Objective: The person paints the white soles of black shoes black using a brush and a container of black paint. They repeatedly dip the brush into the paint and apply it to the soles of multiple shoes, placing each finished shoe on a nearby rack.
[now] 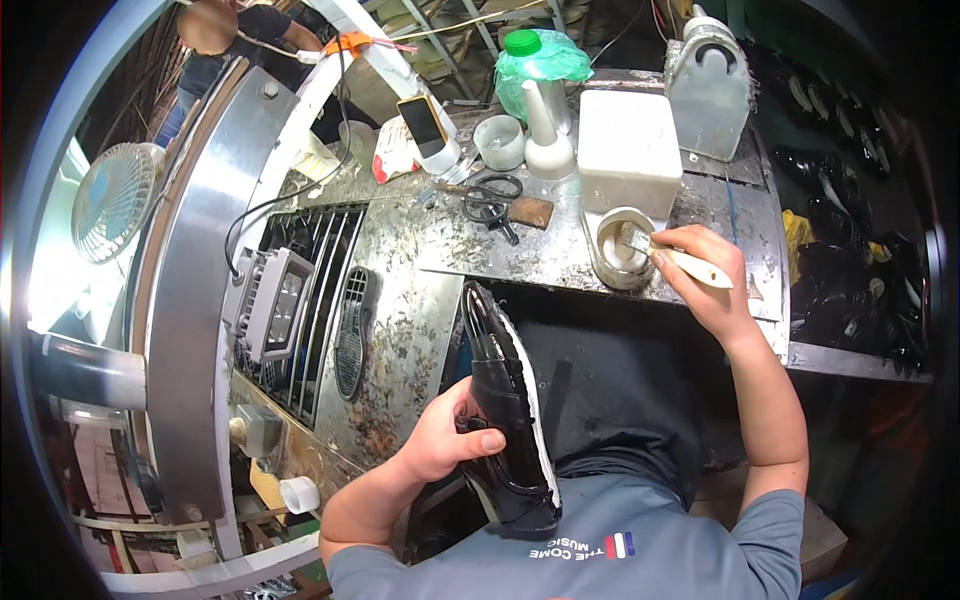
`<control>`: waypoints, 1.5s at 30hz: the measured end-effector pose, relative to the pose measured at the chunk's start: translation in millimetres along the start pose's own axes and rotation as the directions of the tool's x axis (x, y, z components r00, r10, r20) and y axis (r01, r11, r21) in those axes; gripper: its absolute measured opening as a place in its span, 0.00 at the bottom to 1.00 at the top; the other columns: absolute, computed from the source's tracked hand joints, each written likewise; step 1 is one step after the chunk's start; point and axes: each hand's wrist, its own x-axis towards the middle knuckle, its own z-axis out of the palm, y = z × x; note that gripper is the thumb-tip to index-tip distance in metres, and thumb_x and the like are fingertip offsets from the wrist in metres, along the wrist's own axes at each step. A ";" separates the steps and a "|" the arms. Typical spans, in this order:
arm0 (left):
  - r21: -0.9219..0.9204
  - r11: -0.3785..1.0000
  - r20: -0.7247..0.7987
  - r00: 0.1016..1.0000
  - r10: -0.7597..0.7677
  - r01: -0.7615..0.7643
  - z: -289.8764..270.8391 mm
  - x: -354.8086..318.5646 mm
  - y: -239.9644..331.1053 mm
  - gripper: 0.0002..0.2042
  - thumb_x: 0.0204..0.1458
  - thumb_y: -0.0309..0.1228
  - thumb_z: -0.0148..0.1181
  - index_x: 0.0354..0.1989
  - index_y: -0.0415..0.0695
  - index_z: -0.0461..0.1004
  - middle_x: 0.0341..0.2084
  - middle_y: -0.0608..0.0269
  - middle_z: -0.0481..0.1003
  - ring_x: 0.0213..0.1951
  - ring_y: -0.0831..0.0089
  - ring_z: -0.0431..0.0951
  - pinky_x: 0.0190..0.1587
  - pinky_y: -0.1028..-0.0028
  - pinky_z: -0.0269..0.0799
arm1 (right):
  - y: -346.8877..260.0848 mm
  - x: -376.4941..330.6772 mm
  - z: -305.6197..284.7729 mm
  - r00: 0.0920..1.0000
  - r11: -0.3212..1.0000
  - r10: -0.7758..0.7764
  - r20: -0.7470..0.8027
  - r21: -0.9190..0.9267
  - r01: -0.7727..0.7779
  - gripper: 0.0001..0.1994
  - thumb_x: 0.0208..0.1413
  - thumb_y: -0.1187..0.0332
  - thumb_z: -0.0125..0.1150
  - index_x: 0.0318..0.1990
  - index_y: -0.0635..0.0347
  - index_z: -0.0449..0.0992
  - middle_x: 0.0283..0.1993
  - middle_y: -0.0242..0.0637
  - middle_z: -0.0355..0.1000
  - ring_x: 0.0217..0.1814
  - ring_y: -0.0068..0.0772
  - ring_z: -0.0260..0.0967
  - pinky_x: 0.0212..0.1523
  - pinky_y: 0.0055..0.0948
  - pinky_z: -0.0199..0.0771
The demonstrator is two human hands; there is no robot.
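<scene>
Fingers of the left hand (440,440) curl around a black glossy shoe (508,420), while the right hand (705,275) pinches a pale-handled brush (680,258).

Low in the centre of the frame, the shoe is held on edge with its toe toward the workbench (400,300) and its pale-rimmed underside facing right; the left thumb presses on the upper and the other fingers wrap behind it. At right of centre, the right fingers are closed on the brush handle, and its bristle end dips into a small round metal pot (620,250) on the bench edge. Just above the pot stands a white rectangular container (628,150). Scissors (492,195) lie left of it, and a phone (424,122) leans farther up. A small fan (112,200) sits at the far left.
</scene>
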 end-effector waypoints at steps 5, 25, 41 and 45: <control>0.038 0.999 -0.004 1.000 -0.006 0.007 -1.8 1.2 -1.9 0.36 0.52 0.44 0.74 0.62 0.35 0.66 0.50 0.59 0.78 0.51 0.73 0.77 0.58 0.70 0.70 | 8.8 -2.3 -1.0 0.994 0.996 0.085 0.062 -0.036 -0.083 0.09 0.55 0.71 0.70 0.43 0.62 0.85 0.39 0.42 0.82 0.39 0.41 0.80 0.41 0.32 0.77; 0.051 0.998 -0.021 0.999 -0.033 0.034 -1.1 1.5 3.5 0.36 0.51 0.45 0.75 0.62 0.35 0.66 0.52 0.59 0.77 0.53 0.72 0.76 0.60 0.68 0.68 | 9.8 -0.7 2.0 0.996 0.996 0.091 0.021 0.010 -0.091 0.09 0.55 0.70 0.71 0.42 0.61 0.85 0.39 0.42 0.82 0.39 0.40 0.80 0.42 0.32 0.77; -0.027 0.997 -0.061 0.995 -0.077 0.075 13.8 2.9 8.9 0.41 0.44 0.43 0.81 0.61 0.33 0.65 0.48 0.57 0.79 0.48 0.71 0.80 0.55 0.71 0.75 | -43.7 -5.2 -15.7 0.973 0.879 0.064 0.222 0.450 -0.160 0.12 0.53 0.71 0.73 0.44 0.66 0.85 0.41 0.43 0.83 0.41 0.31 0.81 0.44 0.28 0.79; 0.002 0.996 -0.052 0.994 -0.093 0.093 17.2 3.2 12.3 0.42 0.43 0.42 0.82 0.61 0.33 0.64 0.48 0.57 0.78 0.49 0.72 0.80 0.56 0.71 0.74 | -55.7 -5.0 -3.9 0.982 0.830 -0.100 0.160 0.557 -0.006 0.11 0.52 0.70 0.74 0.41 0.66 0.85 0.37 0.43 0.84 0.37 0.31 0.83 0.39 0.27 0.80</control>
